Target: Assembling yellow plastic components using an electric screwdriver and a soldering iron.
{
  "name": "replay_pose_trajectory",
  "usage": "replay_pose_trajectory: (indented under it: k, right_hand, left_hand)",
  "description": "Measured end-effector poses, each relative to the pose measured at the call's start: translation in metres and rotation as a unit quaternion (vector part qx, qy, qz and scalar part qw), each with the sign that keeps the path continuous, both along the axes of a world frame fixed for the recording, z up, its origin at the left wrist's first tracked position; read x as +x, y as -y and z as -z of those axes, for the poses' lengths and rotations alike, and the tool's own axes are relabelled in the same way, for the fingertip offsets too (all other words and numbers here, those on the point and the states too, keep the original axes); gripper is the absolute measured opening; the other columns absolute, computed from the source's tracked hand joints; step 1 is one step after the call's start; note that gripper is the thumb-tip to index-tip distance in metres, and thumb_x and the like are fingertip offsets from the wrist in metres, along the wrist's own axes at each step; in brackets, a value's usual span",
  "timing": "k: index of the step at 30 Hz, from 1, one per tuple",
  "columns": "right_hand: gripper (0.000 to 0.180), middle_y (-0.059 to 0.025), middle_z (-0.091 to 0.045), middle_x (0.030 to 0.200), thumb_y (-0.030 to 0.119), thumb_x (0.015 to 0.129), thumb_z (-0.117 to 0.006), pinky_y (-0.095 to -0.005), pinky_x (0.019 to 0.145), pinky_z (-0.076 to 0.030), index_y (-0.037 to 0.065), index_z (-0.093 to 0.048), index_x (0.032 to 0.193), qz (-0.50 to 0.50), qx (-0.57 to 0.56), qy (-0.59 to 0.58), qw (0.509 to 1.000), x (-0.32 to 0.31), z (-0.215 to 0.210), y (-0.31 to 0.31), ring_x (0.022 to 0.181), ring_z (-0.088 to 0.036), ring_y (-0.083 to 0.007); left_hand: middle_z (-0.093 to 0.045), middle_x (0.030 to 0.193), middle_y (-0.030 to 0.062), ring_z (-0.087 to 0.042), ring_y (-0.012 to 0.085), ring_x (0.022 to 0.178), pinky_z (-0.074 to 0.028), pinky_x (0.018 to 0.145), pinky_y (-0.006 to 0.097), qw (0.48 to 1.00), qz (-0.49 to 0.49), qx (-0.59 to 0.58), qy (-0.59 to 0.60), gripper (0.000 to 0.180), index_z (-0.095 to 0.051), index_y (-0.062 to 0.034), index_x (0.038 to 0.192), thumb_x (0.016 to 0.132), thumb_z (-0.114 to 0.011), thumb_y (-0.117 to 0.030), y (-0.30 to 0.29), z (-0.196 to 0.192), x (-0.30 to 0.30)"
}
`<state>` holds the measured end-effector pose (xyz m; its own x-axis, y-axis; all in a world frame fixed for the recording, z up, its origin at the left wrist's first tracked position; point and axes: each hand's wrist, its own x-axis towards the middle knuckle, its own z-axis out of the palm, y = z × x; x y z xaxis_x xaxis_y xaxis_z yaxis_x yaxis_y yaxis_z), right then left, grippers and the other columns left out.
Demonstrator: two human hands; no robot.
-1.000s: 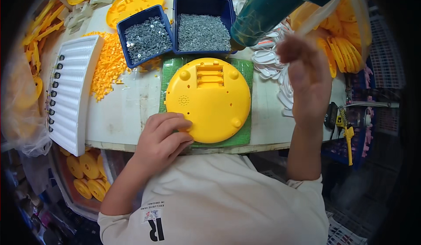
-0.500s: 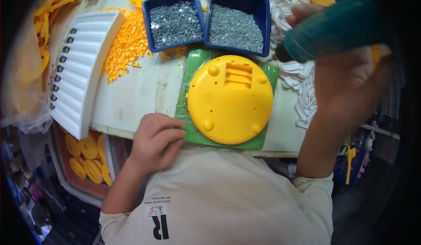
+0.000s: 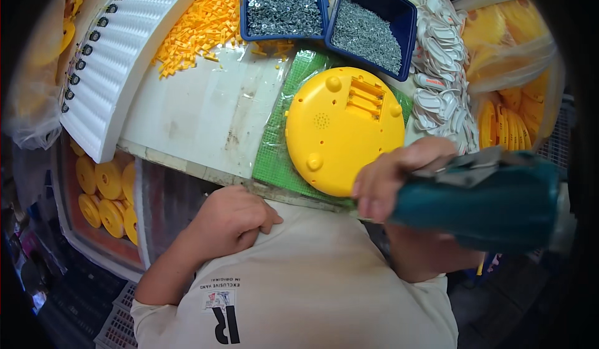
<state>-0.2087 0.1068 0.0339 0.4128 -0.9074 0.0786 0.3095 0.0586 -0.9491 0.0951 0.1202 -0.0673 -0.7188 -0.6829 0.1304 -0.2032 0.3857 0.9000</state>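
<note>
A round yellow plastic housing (image 3: 343,143) lies on a green mat (image 3: 274,155), its back face up, showing small feet, screw holes, a speaker grille and a battery compartment (image 3: 365,98). Just off its lower right edge, my right hand (image 3: 393,177) grips a teal electric screwdriver (image 3: 486,202), slightly blurred. The tool lies nearly level, its thick end to the right; its tip is hidden by the hand. My left hand (image 3: 237,221) rests against my shirt by the table's front edge. Its fingers are curled together, with nothing visible in them.
Blue bins of washer-like metal pieces (image 3: 284,9) and screws (image 3: 367,37) stand behind the housing. Loose orange-yellow pieces (image 3: 203,27) and a white foam tray (image 3: 125,58) are to the left. White plastic parts (image 3: 440,62) and bagged yellow parts (image 3: 515,43) lie right. A crate (image 3: 140,211) holds yellow discs.
My right hand has brought the electric screwdriver down from the upper right to beside the housing. My left hand has left the mat's edge and come back against my shirt. The view has shifted.
</note>
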Motion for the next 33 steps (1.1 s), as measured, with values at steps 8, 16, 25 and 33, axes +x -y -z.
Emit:
replay_pose_trajectory:
  k: [8, 16, 25, 33]
  right_hand:
    - [0.066, -0.0151, -0.066, 0.089, 0.058, 0.1, -0.058, -0.0435, 0.083, -0.048, 0.004, -0.052, 0.138, -0.003, 0.081, -0.005, 0.997, 0.049, 0.046, -0.033, 0.082, -0.062, -0.0276]
    - [0.064, -0.0142, -0.064, 0.094, 0.058, 0.1, -0.057, -0.0429, 0.085, -0.046, 0.006, -0.054, 0.137, -0.089, 0.165, -0.031, 0.982, 0.056, 0.039, -0.022, 0.088, -0.06, -0.0268]
    - [0.055, -0.0103, -0.064, 0.078, 0.058, 0.104, -0.046, -0.0438, 0.077, -0.049, 0.009, -0.056, 0.126, 0.03, -0.019, 0.079, 0.996, 0.068, 0.033, -0.017, 0.071, -0.063, -0.0268]
    - [0.06, -0.007, -0.062, 0.076, 0.061, 0.099, -0.054, -0.0409, 0.073, -0.048, 0.01, -0.056, 0.13, 0.073, -0.1, 0.056, 0.991, 0.029, -0.001, 0.005, 0.067, -0.061, -0.0235]
  left_hand:
    - [-0.076, 0.088, 0.0001, -0.071, 0.0246, 0.079, -0.051, 0.068, 0.036, 1.0, -0.015, -0.011, -0.011, 0.023, -0.059, -0.0115, 0.078, 0.068, -0.063, 0.009, 0.0, 0.0, -0.002]
    - [-0.07, 0.09, 0.0062, -0.069, 0.0289, 0.074, -0.055, 0.063, 0.04, 0.997, -0.07, -0.042, 0.012, 0.018, -0.065, -0.0094, 0.095, 0.078, -0.067, -0.002, 0.003, -0.004, -0.009]
    - [-0.069, 0.087, 0.0052, -0.07, 0.0286, 0.073, -0.055, 0.061, 0.039, 0.995, -0.059, -0.056, 0.061, 0.021, -0.067, -0.0105, 0.098, 0.088, -0.077, -0.025, 0.011, -0.009, -0.024]
    - [-0.068, 0.087, 0.0061, -0.069, 0.0297, 0.072, -0.054, 0.06, 0.041, 0.995, -0.02, -0.068, 0.066, 0.013, -0.064, -0.0101, 0.095, 0.09, -0.072, -0.019, 0.02, -0.01, -0.028]
